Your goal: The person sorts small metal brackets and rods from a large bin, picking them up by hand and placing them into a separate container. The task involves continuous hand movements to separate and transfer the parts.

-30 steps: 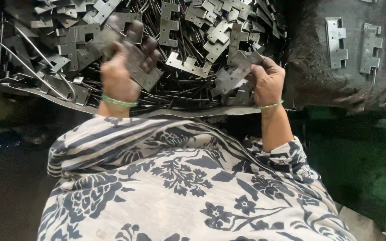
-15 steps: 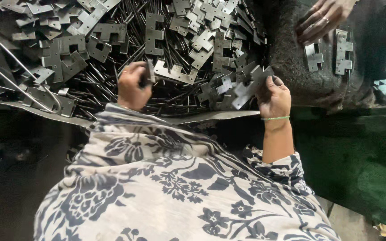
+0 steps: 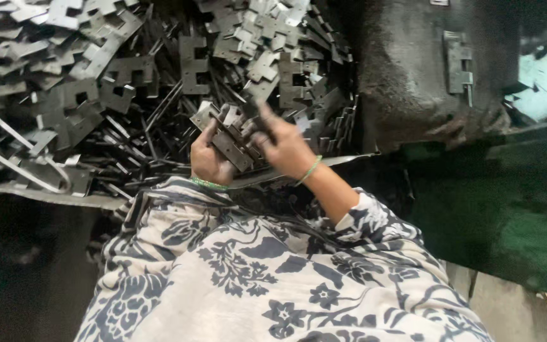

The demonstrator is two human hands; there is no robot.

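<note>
Nearest to us we see the lap covered in white cloth with a dark blue flower print (image 3: 254, 278), and just beyond it our two hands, which have come together since half a second ago, when they were well apart on either side of the heap. Our left hand (image 3: 210, 158), with a green band at the wrist, is closed around the near end of a small stack of flat grey metal plates (image 3: 232, 136), holding it slanted in front of the cloth. Our right hand (image 3: 286, 149), also with a green bangle, now lies against the far side of that same stack with its fingers curled over the plates; it is blurred, so we cannot tell how firmly it grips. Behind the hands spreads the big heap of notched metal stampings (image 3: 128, 82), jumbled and overlapping, with long thin strips (image 3: 14, 164) lying along its left edge. Farther right stands a dark, grimy machine body (image 3: 413, 76), and one hinge-shaped plate (image 3: 458, 63) rests on top of it. The other person's hand that reached in there half a second ago is gone from view.
</note>
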